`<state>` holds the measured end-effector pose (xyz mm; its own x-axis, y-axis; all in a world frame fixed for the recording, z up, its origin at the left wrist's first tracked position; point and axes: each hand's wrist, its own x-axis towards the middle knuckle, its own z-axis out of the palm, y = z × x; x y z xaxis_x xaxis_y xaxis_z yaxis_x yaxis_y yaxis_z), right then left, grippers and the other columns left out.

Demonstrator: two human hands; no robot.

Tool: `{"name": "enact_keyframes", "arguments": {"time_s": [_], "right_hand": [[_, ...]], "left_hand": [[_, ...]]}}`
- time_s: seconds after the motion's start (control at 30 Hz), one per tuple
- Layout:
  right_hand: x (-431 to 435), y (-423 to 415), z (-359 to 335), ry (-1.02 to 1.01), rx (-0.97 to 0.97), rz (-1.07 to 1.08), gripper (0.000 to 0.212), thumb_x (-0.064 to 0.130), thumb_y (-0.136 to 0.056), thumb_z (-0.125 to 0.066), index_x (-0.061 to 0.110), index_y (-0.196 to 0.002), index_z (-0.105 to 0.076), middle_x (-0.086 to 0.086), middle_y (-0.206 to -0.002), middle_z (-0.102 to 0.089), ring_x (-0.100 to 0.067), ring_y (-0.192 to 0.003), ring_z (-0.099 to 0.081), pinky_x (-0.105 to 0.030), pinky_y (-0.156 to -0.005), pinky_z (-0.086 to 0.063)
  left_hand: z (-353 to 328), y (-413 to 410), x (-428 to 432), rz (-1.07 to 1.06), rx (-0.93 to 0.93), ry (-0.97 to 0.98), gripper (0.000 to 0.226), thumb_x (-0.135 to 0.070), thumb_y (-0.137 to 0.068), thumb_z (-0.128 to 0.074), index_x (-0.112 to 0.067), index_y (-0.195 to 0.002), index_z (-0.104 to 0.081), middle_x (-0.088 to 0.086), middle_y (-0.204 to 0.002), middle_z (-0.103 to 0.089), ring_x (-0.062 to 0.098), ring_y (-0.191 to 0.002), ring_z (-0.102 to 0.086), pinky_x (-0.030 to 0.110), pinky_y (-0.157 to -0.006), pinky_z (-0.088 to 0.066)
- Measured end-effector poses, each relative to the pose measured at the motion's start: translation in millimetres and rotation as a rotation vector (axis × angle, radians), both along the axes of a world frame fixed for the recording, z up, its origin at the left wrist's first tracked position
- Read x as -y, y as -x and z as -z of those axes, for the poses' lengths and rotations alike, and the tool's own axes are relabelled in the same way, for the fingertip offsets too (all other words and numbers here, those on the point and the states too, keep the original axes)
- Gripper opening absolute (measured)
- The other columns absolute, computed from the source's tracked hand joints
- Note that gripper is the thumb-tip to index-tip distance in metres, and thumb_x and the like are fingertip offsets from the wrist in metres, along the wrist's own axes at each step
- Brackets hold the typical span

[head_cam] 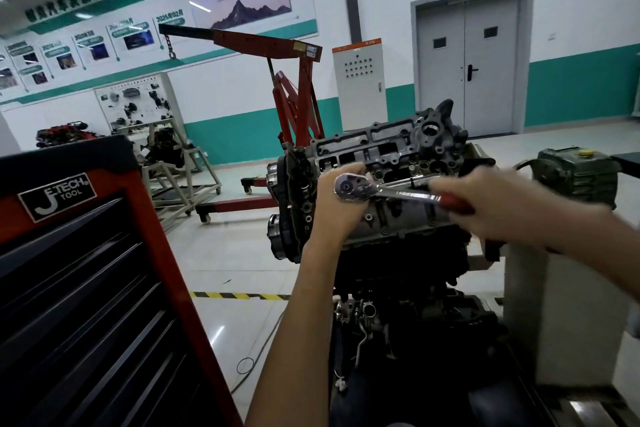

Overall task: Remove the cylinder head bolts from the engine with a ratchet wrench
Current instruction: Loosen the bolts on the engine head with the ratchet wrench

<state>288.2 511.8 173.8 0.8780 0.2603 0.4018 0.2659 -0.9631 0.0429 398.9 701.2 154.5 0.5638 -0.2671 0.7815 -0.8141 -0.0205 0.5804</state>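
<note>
Hands on ratchet wrench (398,193) over engine (408,225).
Left hand (332,208) wrapped round wrench head, right hand (491,204) gripping red handle (motion-blurred); bolt beneath hidden; wrench at cylinder head's (391,149) near-left end; red engine hoist (298,87) behind, grey double door (467,62) farthest.

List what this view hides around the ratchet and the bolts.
1. Bolt under the ratchet: head view, covered by the ratchet's head and the left-hand grip.
2. Red handle: head view, mostly wrapped by the blurred right-hand grip.
3. Other bolts on the engine: head view, too small and dark to count.
</note>
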Motion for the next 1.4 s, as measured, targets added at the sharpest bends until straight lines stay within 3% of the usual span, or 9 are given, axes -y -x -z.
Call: {"name": "enact_keyframes", "arguments": {"time_s": [0.13, 0.3, 0.43, 0.63, 0.77, 1.0, 1.1, 1.3, 1.4], "right_hand": [[2.8, 1.2, -5.1, 0.074, 0.125, 0.093, 0.021, 0.019, -0.083, -0.058, 0.025, -0.102, -0.052, 0.015, -0.056, -0.046, 0.002, -0.049, -0.049, -0.014, -0.045, -0.042], [-78.5, 11.5, 84.6, -0.647, -0.04, 0.07, 0.02, 0.019, -0.079, -0.058, 0.026, -0.086, -0.04, -0.004, -0.066, -0.053, -0.027, -0.056, -0.057, -0.035, -0.055, -0.051], [-121.0, 8.7, 112.2, -1.1, -0.102, -0.084, 0.017, 0.004, -0.079, -0.058, 0.016, -0.082, -0.045, -0.006, -0.059, -0.045, -0.015, -0.043, -0.042, -0.032, -0.042, -0.044], [-19.2, 11.5, 33.4, -0.362, -0.169, -0.091, 0.024, 0.006, -0.08, -0.059, 0.027, -0.084, -0.05, 0.004, -0.061, -0.056, -0.003, -0.045, -0.053, -0.023, -0.047, -0.05], [7.1, 3.8, -17.2, 0.07, 0.092, 0.037, 0.016, 0.018, -0.082, -0.059, 0.026, -0.094, -0.052, 0.012, -0.056, -0.05, 0.004, -0.048, -0.05, -0.013, -0.047, -0.04], [-89.3, 12.8, 93.2, -0.78, -0.037, 0.004, 0.019, 0.015, -0.078, -0.06, 0.023, -0.082, -0.044, 0.003, -0.057, -0.047, -0.014, -0.046, -0.049, -0.025, -0.047, -0.042], [-114.6, 9.4, 106.6, -0.997, -0.045, -0.113, 0.031, 0.006, -0.077, -0.06, 0.028, -0.07, -0.04, 0.006, -0.052, -0.042, -0.006, -0.038, -0.04, -0.019, -0.04, -0.036], [-8.6, 4.2, 19.2, -0.196, -0.125, -0.08, 0.031, 0.011, -0.082, -0.058, 0.039, -0.082, -0.043, 0.008, -0.061, -0.054, -0.002, -0.045, -0.055, -0.019, -0.045, -0.047], [16.9, -1.2, -31.2, 0.188, 0.113, 0.001, 0.015, 0.023, -0.082, -0.054, 0.032, -0.084, -0.042, 0.016, -0.056, -0.045, 0.004, -0.048, -0.046, -0.013, -0.043, -0.034]], "left_hand": [[4.1, 5.7, 9.8, 0.006, -0.024, 0.08, 0.033, 0.002, -0.082, -0.053, -0.013, -0.057, -0.038, -0.003, -0.054, -0.033, 0.009, -0.054, -0.029, 0.027, -0.054, -0.025], [12.3, 3.4, 16.8, -0.008, -0.101, 0.278, 0.045, 0.004, -0.092, -0.053, -0.018, -0.058, -0.034, -0.015, -0.054, -0.033, -0.001, -0.05, -0.029, 0.013, -0.051, -0.026], [8.9, 3.7, 23.8, -0.03, -0.118, 0.234, 0.052, 0.008, -0.092, -0.047, -0.026, -0.054, -0.037, -0.018, -0.051, -0.032, 0.0, -0.05, -0.027, 0.009, -0.052, -0.029], [3.4, -4.3, 8.1, -0.011, -0.065, 0.039, 0.047, 0.005, -0.088, -0.057, -0.02, -0.054, -0.036, -0.012, -0.049, -0.033, 0.002, -0.049, -0.028, 0.017, -0.049, -0.025], [-4.8, -1.3, 7.4, -0.029, -0.018, -0.035, 0.041, 0.011, -0.084, -0.054, -0.011, -0.054, -0.035, 0.004, -0.053, -0.03, 0.012, -0.054, -0.026, 0.028, -0.053, -0.022], [14.3, 5.1, 23.5, 0.059, -0.321, 0.455, 0.038, -0.002, -0.095, -0.053, -0.02, -0.061, -0.047, -0.01, -0.06, -0.043, 0.0, -0.051, -0.042, 0.012, -0.056, -0.04], [14.5, 8.1, 23.1, -0.015, -0.219, 0.376, 0.036, -0.002, -0.093, -0.055, -0.017, -0.064, -0.042, -0.014, -0.059, -0.038, 0.001, -0.05, -0.036, 0.011, -0.053, -0.033], [-1.1, -6.8, -2.2, 0.041, 0.036, -0.081, 0.04, 0.002, -0.082, -0.057, -0.02, -0.056, -0.035, -0.014, -0.051, -0.035, 0.001, -0.051, -0.03, 0.019, -0.053, -0.027], [-6.6, -4.3, 0.5, 0.054, 0.047, -0.181, 0.02, 0.003, -0.075, -0.058, -0.012, -0.067, -0.047, 0.007, -0.062, -0.046, 0.013, -0.064, -0.041, 0.029, -0.061, -0.033]]}}
